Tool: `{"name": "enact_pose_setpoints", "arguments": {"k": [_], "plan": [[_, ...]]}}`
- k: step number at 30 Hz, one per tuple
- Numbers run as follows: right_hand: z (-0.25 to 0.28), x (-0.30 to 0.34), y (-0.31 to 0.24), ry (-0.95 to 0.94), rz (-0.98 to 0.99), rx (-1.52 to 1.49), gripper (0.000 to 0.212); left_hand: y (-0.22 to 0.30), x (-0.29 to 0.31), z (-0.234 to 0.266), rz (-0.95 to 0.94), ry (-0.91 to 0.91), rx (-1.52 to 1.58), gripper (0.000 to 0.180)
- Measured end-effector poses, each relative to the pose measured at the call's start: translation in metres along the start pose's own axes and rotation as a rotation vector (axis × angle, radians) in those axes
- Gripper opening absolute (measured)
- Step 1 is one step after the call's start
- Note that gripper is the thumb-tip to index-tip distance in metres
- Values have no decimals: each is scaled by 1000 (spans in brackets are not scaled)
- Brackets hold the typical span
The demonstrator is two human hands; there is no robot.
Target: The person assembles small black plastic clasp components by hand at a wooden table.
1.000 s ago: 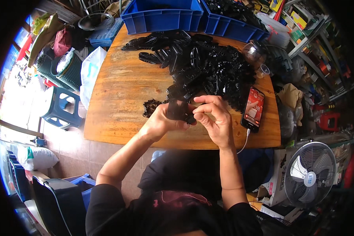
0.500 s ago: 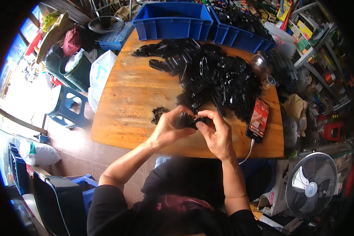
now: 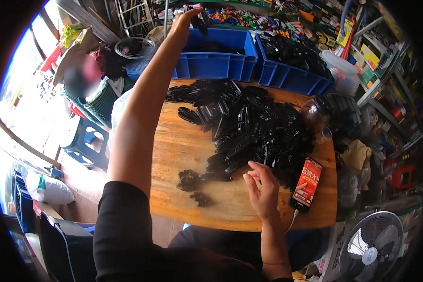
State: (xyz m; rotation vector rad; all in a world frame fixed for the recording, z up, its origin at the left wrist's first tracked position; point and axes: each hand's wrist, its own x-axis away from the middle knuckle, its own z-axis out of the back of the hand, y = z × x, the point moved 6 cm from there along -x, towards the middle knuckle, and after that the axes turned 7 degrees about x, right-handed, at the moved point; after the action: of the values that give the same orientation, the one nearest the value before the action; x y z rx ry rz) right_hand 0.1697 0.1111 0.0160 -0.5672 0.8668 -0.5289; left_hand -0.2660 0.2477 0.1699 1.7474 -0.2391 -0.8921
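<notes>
My left hand (image 3: pixel 187 21) is stretched far forward above the left blue crate (image 3: pixel 216 66), closed on a black plastic part (image 3: pixel 200 22) at its fingers. Closer in, my right hand (image 3: pixel 262 187) hovers over the table at the near edge of the heap, thumb and fingers apart with nothing visible in them. A large heap of black plastic parts (image 3: pixel 249 122) covers the table's middle. Left of my right hand lie a small jagged black cluster (image 3: pixel 189 180) and, nearer me, a second, blurred cluster (image 3: pixel 201 199).
A second blue crate (image 3: pixel 293 75) full of black parts stands at the far right of the wooden table (image 3: pixel 174 150). A phone (image 3: pixel 306 184) on a white cable lies at the right, near a clear jar (image 3: pixel 315 110). A fan (image 3: pixel 370 254) stands at lower right.
My hands were together over the near table around a black part. The left has reached far forward with a black part; the right has let go and opened. My view has tilted up.
</notes>
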Motion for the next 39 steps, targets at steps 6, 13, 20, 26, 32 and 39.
{"name": "enact_pose_setpoints", "arguments": {"k": [6,13,20,26,32,39], "plan": [[1,-3,6,41,5,50,15,-123,73,-47,-234,-618,-932,47],[1,-1,-2,18,56,-127,13,-172,135,-7,-90,-675,-895,60],[112,67,38,325,-287,93,11,-98,220,-19,21,-727,-525,61],[135,51,88,54,-334,375,13,-18,263,29,98,-457,-164,36],[96,16,50,80,-199,489,11,-9,306,46,4,-495,-328,15],[-6,-11,-2,-124,127,453,10,-1,340,-6,-85,-699,-568,17]]}}
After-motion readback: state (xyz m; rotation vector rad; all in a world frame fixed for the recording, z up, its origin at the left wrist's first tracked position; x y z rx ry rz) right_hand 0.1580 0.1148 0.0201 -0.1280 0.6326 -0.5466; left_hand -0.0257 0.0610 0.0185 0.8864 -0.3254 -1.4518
